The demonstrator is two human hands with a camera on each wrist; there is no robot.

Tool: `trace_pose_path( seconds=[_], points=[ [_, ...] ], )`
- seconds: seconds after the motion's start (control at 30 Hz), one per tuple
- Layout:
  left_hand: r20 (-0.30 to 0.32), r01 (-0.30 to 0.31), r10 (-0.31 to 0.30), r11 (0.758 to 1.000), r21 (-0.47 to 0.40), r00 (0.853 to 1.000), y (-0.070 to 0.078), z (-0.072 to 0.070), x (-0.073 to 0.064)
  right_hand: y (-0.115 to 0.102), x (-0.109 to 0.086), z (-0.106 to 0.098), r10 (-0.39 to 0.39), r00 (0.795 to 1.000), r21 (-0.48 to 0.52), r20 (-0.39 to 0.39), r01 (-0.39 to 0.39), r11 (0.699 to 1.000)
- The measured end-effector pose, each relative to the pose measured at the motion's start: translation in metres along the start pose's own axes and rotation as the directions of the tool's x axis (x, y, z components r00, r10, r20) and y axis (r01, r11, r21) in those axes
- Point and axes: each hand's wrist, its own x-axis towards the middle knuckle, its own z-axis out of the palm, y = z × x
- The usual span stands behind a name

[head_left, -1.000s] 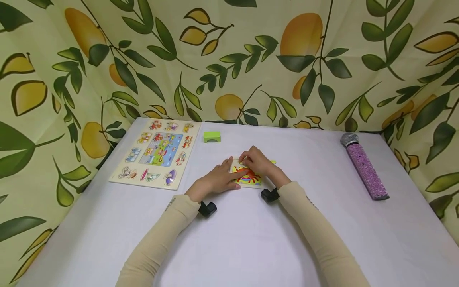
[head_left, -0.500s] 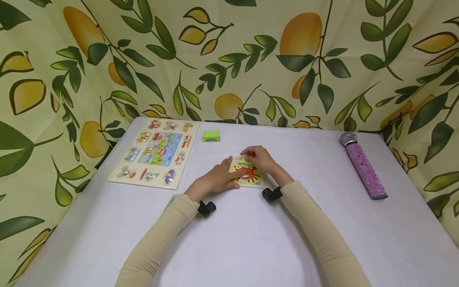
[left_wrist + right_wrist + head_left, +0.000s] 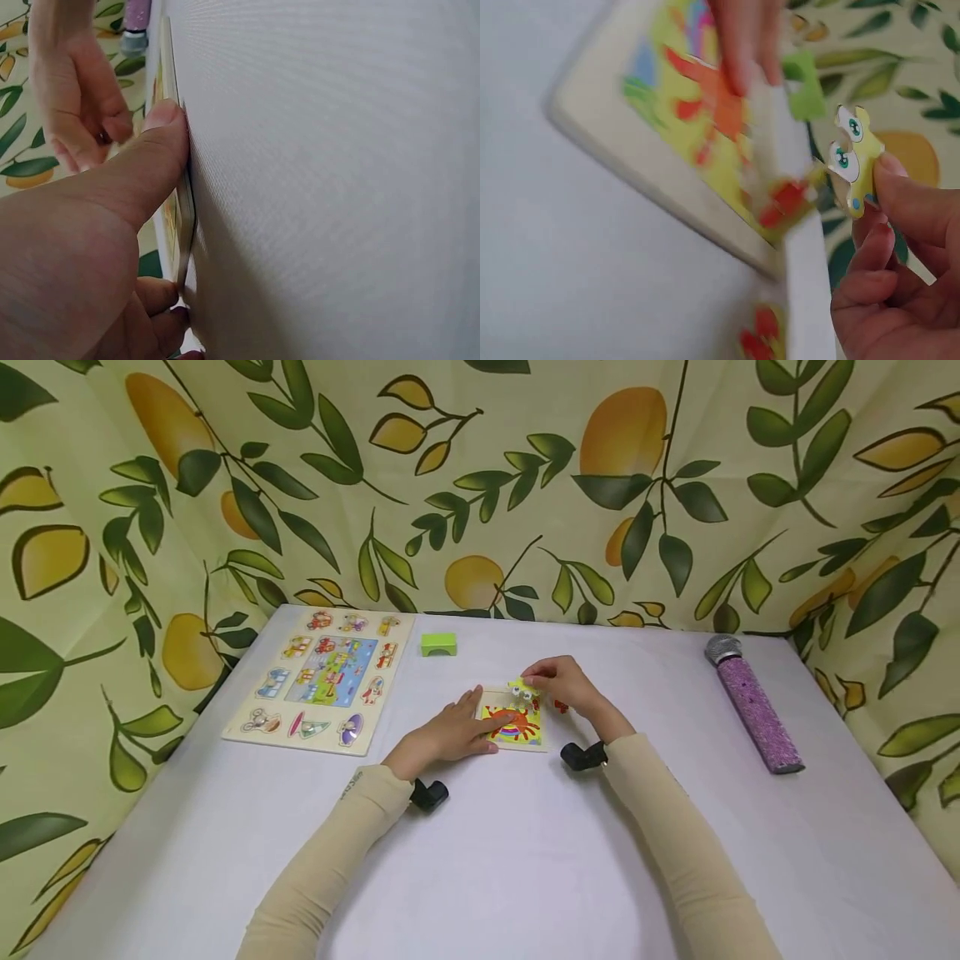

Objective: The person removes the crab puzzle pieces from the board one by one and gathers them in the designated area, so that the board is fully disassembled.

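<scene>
Lifted clear of the wooden tray point(image 3: 607, 105), a yellow jigsaw piece with two green-ringed eyes point(image 3: 866, 169) has shifted up and to the right over the past half second, carried by a person's right hand point(image 3: 564, 683), which pinches it between thumb and fingers. Beside that hand on the white-covered table point(image 3: 487, 860), a second piece marked in red point(image 3: 561, 705) now shows. At center, the left hand point(image 3: 446, 735) stays spread across the tray's left side, unclenched, one finger pressing the red-orange crab picture point(image 3: 724, 112) and the thumb at the near edge. Another red-and-yellow piece point(image 3: 786, 202), blurred in the right wrist view, appears near the tray's upper corner; whether it touches the tray cannot be told. Beyond the tray sits a light green arch block point(image 3: 438, 645), with a wooden vehicle puzzle board point(image 3: 251, 697) to the left and a glittery purple microphone point(image 3: 756, 714) well apart to the right, before a fruit-and-leaf curtain point(image 3: 525, 485).
</scene>
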Motion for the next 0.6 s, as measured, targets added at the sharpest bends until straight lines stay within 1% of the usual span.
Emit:
trace_pose_path(
  seconds=[0.07,0.13,0.27,0.37,0.43,0.5,0.6],
  points=[
    [0.005,0.007,-0.007,1.000,-0.011,1.000,0.001,0.000,0.000,0.004,-0.001,-0.010,0.046,0.998,0.064,-0.037,-0.043,0.997],
    [0.000,0.012,-0.012,1.000,-0.014,1.000,0.000,-0.001,-0.001,0.006,0.001,-0.016,0.062,0.997,0.097,-0.043,-0.058,0.994],
    [-0.002,0.003,-0.003,1.000,-0.026,1.000,0.000,-0.001,-0.001,0.005,0.002,-0.016,0.063,0.998,0.064,0.014,-0.063,0.996],
    [-0.005,-0.021,0.021,0.999,-0.042,1.000,0.000,-0.001,0.000,0.008,-0.001,-0.018,0.091,0.996,0.028,0.006,-0.091,0.995],
    [-0.009,-0.026,0.026,0.999,-0.037,1.000,0.001,0.000,0.001,0.015,-0.007,-0.028,0.117,0.993,0.005,-0.025,-0.117,0.993],
    [-0.003,-0.022,0.021,0.999,-0.031,1.000,0.001,0.000,0.001,0.027,-0.013,-0.044,0.148,0.988,-0.017,-0.046,-0.149,0.989],
    [0.004,-0.011,0.011,1.000,-0.020,1.000,0.001,-0.002,-0.002,0.046,-0.023,-0.069,0.179,0.983,-0.042,-0.049,-0.181,0.983]
  ],
)
